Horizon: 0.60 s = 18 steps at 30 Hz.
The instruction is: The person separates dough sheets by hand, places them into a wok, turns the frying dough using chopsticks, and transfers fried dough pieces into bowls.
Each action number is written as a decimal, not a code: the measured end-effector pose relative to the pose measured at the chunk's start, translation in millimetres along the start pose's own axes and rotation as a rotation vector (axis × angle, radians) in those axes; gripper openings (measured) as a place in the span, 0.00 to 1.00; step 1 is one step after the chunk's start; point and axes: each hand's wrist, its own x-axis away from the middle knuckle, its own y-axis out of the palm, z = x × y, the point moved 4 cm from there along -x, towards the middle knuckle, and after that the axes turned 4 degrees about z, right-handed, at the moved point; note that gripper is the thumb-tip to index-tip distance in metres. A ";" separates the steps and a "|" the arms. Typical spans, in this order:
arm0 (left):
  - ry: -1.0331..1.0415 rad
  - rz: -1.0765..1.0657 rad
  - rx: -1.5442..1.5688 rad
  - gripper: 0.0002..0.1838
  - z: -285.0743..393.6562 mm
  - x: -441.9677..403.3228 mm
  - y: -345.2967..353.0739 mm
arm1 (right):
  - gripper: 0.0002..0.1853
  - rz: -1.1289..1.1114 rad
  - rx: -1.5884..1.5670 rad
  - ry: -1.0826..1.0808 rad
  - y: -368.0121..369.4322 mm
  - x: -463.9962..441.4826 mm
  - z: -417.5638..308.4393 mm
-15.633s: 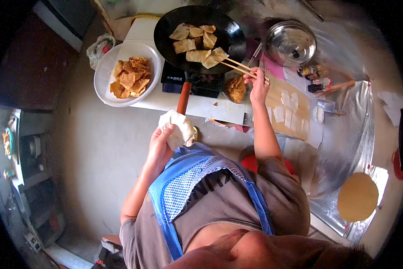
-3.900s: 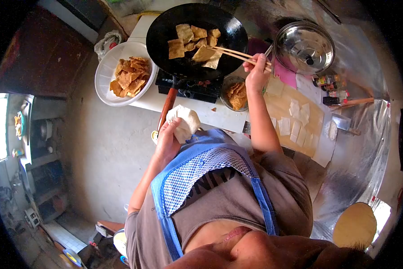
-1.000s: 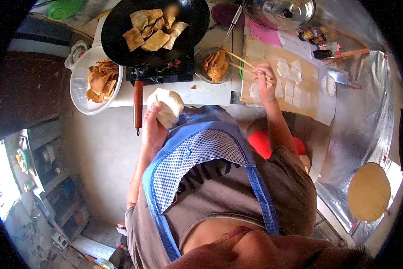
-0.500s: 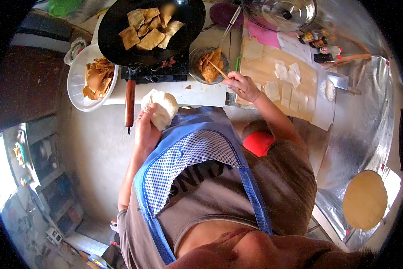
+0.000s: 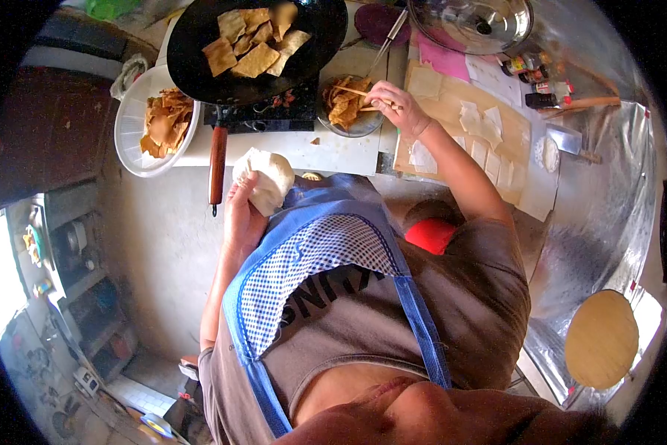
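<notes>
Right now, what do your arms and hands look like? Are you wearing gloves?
No gloves! My left hand and right hand are both bare, with ordinary fingers. Greyish-brown short sleeves cover just the tops of my arms, and I see no pattern on them. Below the sleeves my arms are bare too. Anything as small as a ring, I can't tell.

Upper centre of frame: right hand (image 5: 398, 107) holds chopsticks (image 5: 387, 103), tips at browned pieces (image 5: 342, 111) in a clear bowl (image 5: 369, 127). Left hand (image 5: 243, 211) grips white cloth (image 5: 266, 182), just right of the handle (image 5: 218, 163) of a wok (image 5: 320, 48) containing flat, paler pieces (image 5: 255, 61).
</notes>
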 end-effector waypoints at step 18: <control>0.024 0.032 -0.002 0.20 6.2 -7.5 -1.3 | 0.09 -0.012 0.123 -0.016 7.8 -14.1 15.1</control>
